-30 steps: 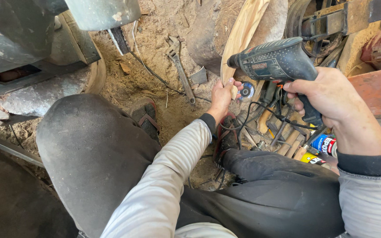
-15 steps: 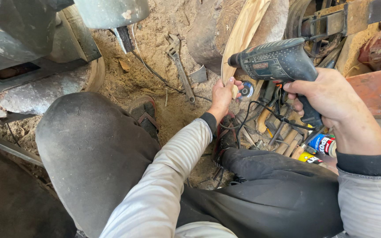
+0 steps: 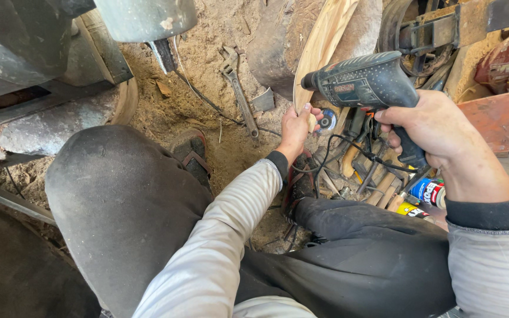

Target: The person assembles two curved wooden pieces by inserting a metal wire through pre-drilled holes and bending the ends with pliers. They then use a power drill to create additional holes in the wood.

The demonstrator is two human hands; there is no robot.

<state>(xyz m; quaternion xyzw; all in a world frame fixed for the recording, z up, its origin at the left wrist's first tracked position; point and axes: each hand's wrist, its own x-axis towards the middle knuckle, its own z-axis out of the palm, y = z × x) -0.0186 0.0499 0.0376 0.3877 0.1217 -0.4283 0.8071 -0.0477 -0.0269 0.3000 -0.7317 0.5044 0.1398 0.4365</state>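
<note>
A: Drill (image 3: 365, 82), dark teal, pistol-grip type — R hand (image 3: 437, 132) is clenching its handle, body pointing left, nose twd the wood. It's hanging in the air above the tool pile, upper right of view, not touching the ground.

B: Noted. L hand?

A: L hand (image 3: 294, 126) is gripping the lower end of a pale curved wooden piece (image 3: 322, 47), fingers wrapping its edge. The piece is rising up and away, leaning against a big rough log (image 3: 278, 41) behind it.

B: Drill tip vs. wood?

A: Chuck end is sitting just beside the wood's right edge; contact — can't tell. No bit visible from this angle.

B: What's lying nearby?

A: Small blue disc (image 3: 326, 119) is showing just right of L hand, under the drill nose. Adjustable wrench (image 3: 240, 94) is lying on the sawdust-covered ground (image 3: 207, 76), left of L hand, well apart from the drill. Black cable (image 3: 349, 147) is looping betw. the hands. Wooden-handled tools (image 3: 378, 182) are piling up below R hand; two spray cans (image 3: 428, 194) are lying beside them, near R wrist.

B: Posture?

A: Person is sitting, dark trousers, L knee (image 3: 119, 188) filling lower left. Sandalled foot (image 3: 189, 153) is resting on the dirt near the knee. Sleeves are pale w/ fine stripes, dark cuffs. Grey metal machine part (image 3: 25, 53) is occupying upper left.
</note>
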